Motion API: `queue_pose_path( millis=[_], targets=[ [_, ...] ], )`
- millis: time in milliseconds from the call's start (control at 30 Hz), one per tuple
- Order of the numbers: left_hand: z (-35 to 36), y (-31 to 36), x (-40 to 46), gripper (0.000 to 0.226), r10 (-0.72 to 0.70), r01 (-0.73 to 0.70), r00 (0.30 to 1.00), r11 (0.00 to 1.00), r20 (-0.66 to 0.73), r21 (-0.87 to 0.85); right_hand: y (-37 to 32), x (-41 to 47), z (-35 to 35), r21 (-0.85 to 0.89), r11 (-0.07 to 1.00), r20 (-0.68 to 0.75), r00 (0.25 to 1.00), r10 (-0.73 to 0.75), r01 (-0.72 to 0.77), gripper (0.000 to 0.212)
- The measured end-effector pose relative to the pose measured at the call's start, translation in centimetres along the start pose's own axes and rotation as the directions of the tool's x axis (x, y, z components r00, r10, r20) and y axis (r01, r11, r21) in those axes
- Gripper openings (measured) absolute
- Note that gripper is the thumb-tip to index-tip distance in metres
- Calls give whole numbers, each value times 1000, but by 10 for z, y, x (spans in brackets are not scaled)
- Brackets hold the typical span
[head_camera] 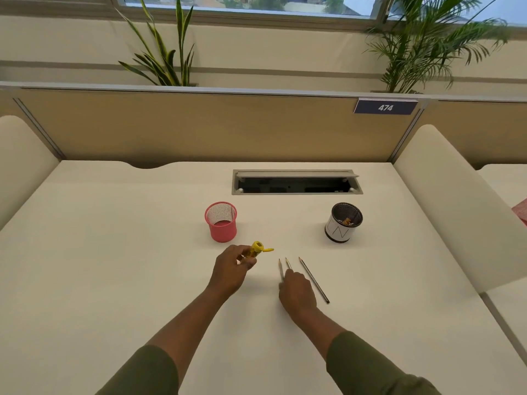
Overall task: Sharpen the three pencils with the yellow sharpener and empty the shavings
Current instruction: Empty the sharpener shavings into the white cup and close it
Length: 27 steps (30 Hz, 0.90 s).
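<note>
Right hand (296, 292) over two pencils (281, 269), shafts partly hidden.

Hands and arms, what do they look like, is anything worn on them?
Both hands, left and right, are bare: no gloves, and no rings or watch show. Both arms wear olive-green sleeves, pushed up so the forearms are uncovered.

Desk (114, 252): cups (221, 222), pencils (313, 279).
</note>
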<state>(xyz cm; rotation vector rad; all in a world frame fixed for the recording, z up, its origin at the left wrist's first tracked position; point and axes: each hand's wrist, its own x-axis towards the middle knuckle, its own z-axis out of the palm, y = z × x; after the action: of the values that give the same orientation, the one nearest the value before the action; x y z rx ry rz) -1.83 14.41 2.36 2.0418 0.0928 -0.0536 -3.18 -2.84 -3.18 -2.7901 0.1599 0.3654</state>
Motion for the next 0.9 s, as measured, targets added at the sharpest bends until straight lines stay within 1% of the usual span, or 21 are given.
queue_pose_path(
  millis=[67,133,200,233,267,300,333,367,433,500,600,733,833,900],
  targets=[
    [1,2,0,21,-12,12,1000,999,1,-41,0,0,0,16,1000,17,1000,4,-4,21],
    [3,4,0,21,-15,15,1000,999,6,-46,1,-3,-3,26,1000,9,1000,9,-10,26],
    [5,6,-1,21,-9,9,1000,999,3,-53,-1,-5,-13,62,998,-76,997,10,-5,29],
    [7,8,-1,21,-8,8,1000,998,3,-63,-2,-7,-20,137,991,-143,990,12,8,30],
    [9,9,-2,20,-7,7,1000,997,0,-72,-4,-9,-27,260,965,-194,981,18,33,31],
    [11,10,-2,21,-6,6,1000,997,-7,-75,-6,-11,-35,409,911,-214,976,31,61,32],
    [13,11,-2,22,-5,3,1000,997,-16,-75,-8,-13,-43,539,838,-212,976,43,80,32],
    [15,13,-2,24,-4,2,1000,997,-23,-77,-10,-15,-52,629,771,-199,979,43,94,32],
    [20,18,-3,28,1,-4,1000,995,-26,-96,-11,-18,-66,723,682,-176,984,27,110,29],
    [24,22,-2,30,15,-18,999,995,-31,-98,-13,-16,-76,771,626,-170,985,22,119,29],
    [30,30,-3,32,40,-45,998,992,-42,-118,-11,-11,-87,826,552,-171,984,53,114,28],
    [35,36,-3,31,55,-59,998,991,-42,-120,-5,-6,-95,817,546,-225,974,11,183,21],
    [37,38,-3,32,72,-75,997,993,-32,-90,1,-3,-101,793,557,-268,963,-43,246,23],
    [39,43,-4,32,92,-94,995,993,-28,-67,5,-3,-105,766,568,-294,950,-106,301,23]
  ],
)
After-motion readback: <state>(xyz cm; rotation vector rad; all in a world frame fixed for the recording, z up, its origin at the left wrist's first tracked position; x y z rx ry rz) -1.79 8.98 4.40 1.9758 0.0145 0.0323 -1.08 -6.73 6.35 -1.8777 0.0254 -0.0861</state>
